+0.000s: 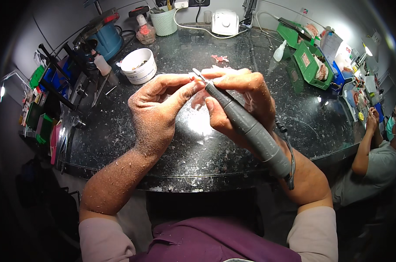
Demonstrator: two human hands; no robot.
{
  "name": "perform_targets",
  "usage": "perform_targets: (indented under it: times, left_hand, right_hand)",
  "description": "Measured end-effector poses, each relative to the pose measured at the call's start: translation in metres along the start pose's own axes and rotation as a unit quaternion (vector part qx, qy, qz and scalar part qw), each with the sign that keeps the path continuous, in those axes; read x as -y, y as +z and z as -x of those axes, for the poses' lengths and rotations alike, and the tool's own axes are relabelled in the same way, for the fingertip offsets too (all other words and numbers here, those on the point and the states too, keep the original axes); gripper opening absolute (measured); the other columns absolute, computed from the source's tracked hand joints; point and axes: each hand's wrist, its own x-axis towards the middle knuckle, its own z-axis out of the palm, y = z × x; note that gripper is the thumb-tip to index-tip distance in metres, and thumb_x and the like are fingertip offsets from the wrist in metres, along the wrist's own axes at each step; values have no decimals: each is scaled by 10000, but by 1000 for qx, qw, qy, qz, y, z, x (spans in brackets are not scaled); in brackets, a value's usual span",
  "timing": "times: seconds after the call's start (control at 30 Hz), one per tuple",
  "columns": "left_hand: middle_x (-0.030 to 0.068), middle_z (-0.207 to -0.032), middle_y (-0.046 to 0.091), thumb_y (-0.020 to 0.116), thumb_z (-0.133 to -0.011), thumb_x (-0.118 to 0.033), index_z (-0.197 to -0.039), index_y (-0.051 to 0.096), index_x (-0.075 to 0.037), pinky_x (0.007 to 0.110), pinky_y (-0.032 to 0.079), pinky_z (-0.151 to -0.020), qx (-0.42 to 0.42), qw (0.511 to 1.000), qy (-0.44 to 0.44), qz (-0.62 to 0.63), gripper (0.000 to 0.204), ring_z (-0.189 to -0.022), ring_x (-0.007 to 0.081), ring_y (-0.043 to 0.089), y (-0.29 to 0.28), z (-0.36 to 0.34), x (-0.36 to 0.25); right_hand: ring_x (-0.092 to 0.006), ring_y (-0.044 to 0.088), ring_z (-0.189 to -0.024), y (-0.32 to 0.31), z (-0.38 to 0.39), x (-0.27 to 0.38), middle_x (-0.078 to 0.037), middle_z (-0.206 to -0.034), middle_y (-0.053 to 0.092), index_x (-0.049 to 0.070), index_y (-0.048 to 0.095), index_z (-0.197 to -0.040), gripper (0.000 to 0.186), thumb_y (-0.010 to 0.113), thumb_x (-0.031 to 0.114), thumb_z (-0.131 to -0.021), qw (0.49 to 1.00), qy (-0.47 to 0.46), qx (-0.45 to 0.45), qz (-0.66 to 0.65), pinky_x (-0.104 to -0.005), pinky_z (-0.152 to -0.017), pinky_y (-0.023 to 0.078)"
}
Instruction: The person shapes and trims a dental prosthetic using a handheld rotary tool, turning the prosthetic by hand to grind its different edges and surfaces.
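My right hand point(259, 94) grips a dark grey rotary handpiece point(252, 129) like a pen, its cable hanging from the rear end. The handpiece's pale tip points up and left, toward my left fingertips. My left hand point(154, 109), dusted with pale shavings, pinches a small red-pink piece point(192, 78) between thumb and fingers. Most of that piece is hidden by the fingers, so its kind cannot be made out. The tip is close beside the piece; whether they touch cannot be told. Both hands are raised over the dark, dust-speckled worktop point(163, 170).
Behind my left hand stands a white tub point(138, 78). A pink scrap point(220, 58) lies farther back, before a white control box point(224, 22). Green boxes point(305, 65) with dental models and a white squeeze bottle point(279, 51) are at right. A co-worker point(368, 170) sits beyond.
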Motion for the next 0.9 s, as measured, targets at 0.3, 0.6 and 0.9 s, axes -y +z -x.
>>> perform_targets:
  times: [0.3,0.6,0.9]
  left_hand:
    - [89,-958,722,723,-859,35,-982,698,21,244,552,-823,-13,999,22,-25,126,-904,121,683,1,4,0]
    - [70,-945,720,728,-856,32,-973,705,9,229,545,-800,-18,999,15,-38,122,-886,98,673,1,4,-1]
    - [12,-853,678,748,-837,26,-919,732,-17,187,435,-650,-40,997,29,-65,95,-734,33,553,1,5,4]
  right_hand:
    - [-298,684,-1011,-2,-2,3,-189,-1018,668,-4,551,-1060,379,710,-83,-725,998,-19,59,6,-395,-874,546]
    - [-304,685,-1013,-1,-1,6,-187,-1023,667,-7,556,-1061,385,718,-83,-720,998,1,54,9,-413,-883,542]
    - [-248,683,-963,-1,-1,1,-158,-1057,663,20,613,-1057,397,785,-12,-701,998,-28,57,16,-319,-845,547]
